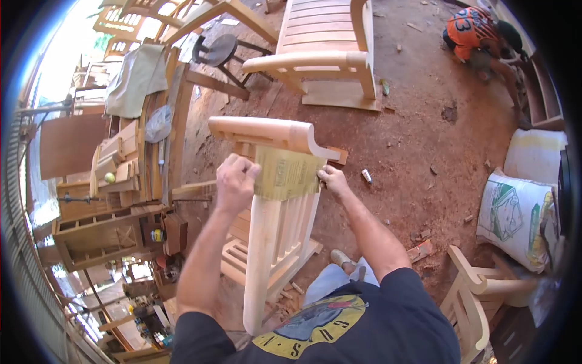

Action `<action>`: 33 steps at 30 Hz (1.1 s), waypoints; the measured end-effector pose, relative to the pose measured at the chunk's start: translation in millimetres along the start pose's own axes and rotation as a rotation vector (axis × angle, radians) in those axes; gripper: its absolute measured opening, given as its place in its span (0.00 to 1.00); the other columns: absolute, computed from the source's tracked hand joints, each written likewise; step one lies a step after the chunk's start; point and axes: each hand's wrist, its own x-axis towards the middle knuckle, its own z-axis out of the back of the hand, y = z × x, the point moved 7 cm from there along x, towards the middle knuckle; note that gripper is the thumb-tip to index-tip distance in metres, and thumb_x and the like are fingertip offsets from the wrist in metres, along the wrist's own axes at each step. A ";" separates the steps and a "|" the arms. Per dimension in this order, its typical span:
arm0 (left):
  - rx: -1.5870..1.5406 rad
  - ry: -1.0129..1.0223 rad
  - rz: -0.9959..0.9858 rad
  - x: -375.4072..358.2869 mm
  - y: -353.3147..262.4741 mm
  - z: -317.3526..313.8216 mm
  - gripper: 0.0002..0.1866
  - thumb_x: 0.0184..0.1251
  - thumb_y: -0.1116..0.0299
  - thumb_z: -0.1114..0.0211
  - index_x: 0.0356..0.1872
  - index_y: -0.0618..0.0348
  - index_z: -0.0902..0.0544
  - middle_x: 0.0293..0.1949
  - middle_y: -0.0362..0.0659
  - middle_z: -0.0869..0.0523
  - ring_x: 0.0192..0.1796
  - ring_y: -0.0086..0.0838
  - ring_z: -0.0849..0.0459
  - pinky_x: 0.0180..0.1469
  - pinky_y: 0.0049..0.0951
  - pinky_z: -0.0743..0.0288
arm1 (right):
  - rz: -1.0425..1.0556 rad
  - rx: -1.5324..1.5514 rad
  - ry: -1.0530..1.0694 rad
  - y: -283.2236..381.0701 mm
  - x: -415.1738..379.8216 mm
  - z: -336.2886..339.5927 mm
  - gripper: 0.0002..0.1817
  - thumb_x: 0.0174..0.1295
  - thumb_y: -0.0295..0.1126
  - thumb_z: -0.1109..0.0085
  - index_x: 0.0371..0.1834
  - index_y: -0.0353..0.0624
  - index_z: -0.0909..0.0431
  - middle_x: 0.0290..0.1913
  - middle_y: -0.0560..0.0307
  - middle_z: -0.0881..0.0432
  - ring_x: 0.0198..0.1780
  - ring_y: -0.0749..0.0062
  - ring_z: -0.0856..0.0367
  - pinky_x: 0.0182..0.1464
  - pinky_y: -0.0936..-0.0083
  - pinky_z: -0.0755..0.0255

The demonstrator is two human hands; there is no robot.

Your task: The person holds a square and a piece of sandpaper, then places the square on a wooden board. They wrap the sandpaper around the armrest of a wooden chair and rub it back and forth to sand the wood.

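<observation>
A yellowish sheet of sandpaper (285, 173), printed side up, is stretched between my two hands over the wooden chair in front of me. My left hand (236, 181) is closed on its left edge, and the fingers of my right hand (333, 180) pinch the right edge. Just beyond the sheet lies the chair's curved armrest (260, 128) of pale bare wood. A second long armrest (259, 261) runs toward my body, with slats (295, 227) beside it.
A slatted wooden bench (321, 57) stands ahead, near a dark round stool (216, 51). Wood pieces (118, 161) are stacked at left. A person in orange (470, 36) crouches far right. White sacks (515, 212) and another chair (470, 291) are at right; a small tube (366, 176) lies on the dirt floor.
</observation>
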 end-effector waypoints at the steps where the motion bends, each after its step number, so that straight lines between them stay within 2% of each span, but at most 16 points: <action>1: 0.013 -0.021 -0.009 -0.7 3.0 0.5 0.12 0.68 0.66 0.33 0.29 0.65 0.18 0.32 0.50 0.18 0.37 0.41 0.18 0.42 0.41 0.25 | -0.021 0.025 -0.001 -0.8 -4.7 -3.9 0.08 0.71 0.33 0.40 0.40 0.39 0.17 0.30 0.66 0.21 0.29 0.85 0.26 0.32 0.82 0.30; 4: 0.256 -0.240 0.174 14.4 106.2 49.5 0.11 0.67 0.67 0.32 0.29 0.64 0.18 0.31 0.50 0.18 0.36 0.41 0.18 0.42 0.39 0.25 | 0.152 0.177 0.215 87.3 -51.7 -71.1 0.08 0.70 0.33 0.40 0.40 0.40 0.17 0.31 0.66 0.21 0.29 0.84 0.26 0.32 0.81 0.30; 7: 0.168 -0.118 0.137 5.6 80.6 32.6 0.10 0.67 0.68 0.32 0.29 0.64 0.18 0.31 0.50 0.18 0.37 0.41 0.19 0.42 0.39 0.25 | 0.144 0.104 0.149 72.9 -36.8 -46.9 0.09 0.71 0.34 0.40 0.41 0.40 0.17 0.31 0.65 0.21 0.29 0.84 0.26 0.32 0.82 0.30; 10: 0.055 0.042 -0.068 -9.0 -26.5 -4.8 0.11 0.69 0.69 0.34 0.29 0.65 0.19 0.31 0.47 0.20 0.36 0.37 0.21 0.42 0.37 0.26 | -0.035 -0.032 -0.005 -38.6 15.2 16.2 0.10 0.71 0.35 0.40 0.44 0.40 0.17 0.33 0.65 0.19 0.30 0.84 0.25 0.33 0.81 0.29; 13: 0.079 -0.080 -0.021 -3.7 31.4 2.9 0.11 0.67 0.68 0.33 0.28 0.64 0.19 0.32 0.50 0.18 0.36 0.42 0.19 0.42 0.43 0.25 | 0.038 -0.020 0.016 9.9 -17.3 -14.9 0.10 0.71 0.34 0.41 0.46 0.39 0.17 0.35 0.65 0.17 0.31 0.84 0.24 0.34 0.82 0.29; 14: 0.137 -0.157 0.047 -1.4 70.5 15.5 0.10 0.68 0.69 0.33 0.29 0.65 0.19 0.33 0.50 0.18 0.36 0.43 0.19 0.43 0.43 0.25 | 0.076 0.017 0.073 40.9 -38.2 -39.1 0.11 0.72 0.34 0.42 0.47 0.39 0.17 0.35 0.65 0.18 0.31 0.84 0.24 0.35 0.82 0.28; 16: 0.256 -0.137 0.251 -5.2 114.9 32.4 0.09 0.67 0.70 0.33 0.29 0.64 0.19 0.32 0.49 0.18 0.37 0.42 0.19 0.43 0.41 0.25 | 0.137 0.169 0.248 65.7 -59.8 -74.2 0.11 0.72 0.35 0.42 0.48 0.39 0.17 0.35 0.66 0.18 0.31 0.84 0.24 0.35 0.81 0.28; 19: 0.053 -0.076 0.151 -12.7 68.7 13.0 0.08 0.67 0.70 0.33 0.30 0.64 0.18 0.32 0.49 0.18 0.36 0.42 0.19 0.43 0.40 0.25 | 0.082 0.126 0.116 24.2 -37.4 -35.0 0.11 0.72 0.35 0.41 0.47 0.40 0.16 0.34 0.66 0.18 0.30 0.84 0.25 0.33 0.80 0.28; 20: 0.055 -0.027 0.097 -19.6 36.9 5.2 0.08 0.67 0.70 0.33 0.30 0.64 0.18 0.32 0.49 0.18 0.36 0.42 0.19 0.43 0.40 0.25 | 0.059 0.008 0.077 -17.5 -15.6 -8.9 0.10 0.72 0.35 0.41 0.44 0.40 0.16 0.33 0.65 0.17 0.29 0.83 0.24 0.33 0.79 0.28; 22: 0.064 0.058 -0.011 -29.0 -19.9 -2.6 0.07 0.67 0.71 0.34 0.30 0.63 0.17 0.32 0.48 0.19 0.36 0.43 0.19 0.42 0.40 0.25 | -0.032 -0.021 -0.001 -47.6 -9.2 9.2 0.10 0.72 0.35 0.41 0.39 0.40 0.17 0.31 0.65 0.19 0.29 0.83 0.24 0.32 0.79 0.28; 25: 0.162 -0.098 0.077 -25.8 60.5 27.3 0.09 0.66 0.69 0.32 0.29 0.64 0.19 0.31 0.49 0.19 0.37 0.45 0.20 0.43 0.41 0.26 | 0.065 -0.032 0.043 13.9 -45.7 -39.8 0.10 0.71 0.34 0.41 0.37 0.39 0.17 0.31 0.65 0.19 0.29 0.83 0.24 0.32 0.79 0.28; 26: 0.223 -0.168 0.111 -25.5 84.0 39.1 0.10 0.65 0.69 0.32 0.28 0.64 0.20 0.31 0.49 0.20 0.37 0.45 0.20 0.42 0.41 0.27 | 0.110 0.102 0.172 30.8 -59.7 -66.2 0.09 0.71 0.34 0.40 0.37 0.39 0.18 0.30 0.65 0.20 0.28 0.83 0.24 0.32 0.80 0.28; 28: 0.237 -0.112 0.166 -34.7 93.1 38.7 0.10 0.65 0.68 0.32 0.28 0.63 0.20 0.31 0.49 0.20 0.36 0.45 0.20 0.42 0.41 0.27 | 0.171 0.109 0.247 47.7 -71.4 -76.9 0.09 0.74 0.35 0.42 0.43 0.40 0.19 0.30 0.67 0.21 0.27 0.85 0.27 0.31 0.82 0.32; 29: 0.241 -0.085 0.187 -38.6 94.9 38.1 0.11 0.65 0.68 0.32 0.27 0.63 0.20 0.31 0.49 0.20 0.36 0.45 0.20 0.42 0.41 0.27 | 0.128 0.059 0.191 35.5 -65.5 -65.2 0.09 0.74 0.35 0.42 0.43 0.40 0.19 0.29 0.67 0.21 0.27 0.85 0.27 0.31 0.82 0.32; 31: 0.140 -0.003 0.050 -47.9 23.9 18.6 0.10 0.67 0.69 0.34 0.28 0.63 0.20 0.31 0.50 0.20 0.36 0.46 0.20 0.42 0.42 0.27 | 0.041 -0.044 0.085 -11.8 -42.7 -28.2 0.09 0.74 0.34 0.42 0.44 0.40 0.19 0.29 0.68 0.22 0.27 0.86 0.28 0.31 0.82 0.32; 33: 0.091 0.018 -0.034 -45.3 0.1 12.6 0.09 0.67 0.70 0.35 0.28 0.63 0.19 0.31 0.50 0.19 0.36 0.46 0.20 0.42 0.43 0.27 | 0.001 0.000 0.045 -47.0 -24.2 -12.6 0.09 0.72 0.33 0.42 0.38 0.39 0.20 0.28 0.67 0.22 0.26 0.85 0.27 0.30 0.81 0.31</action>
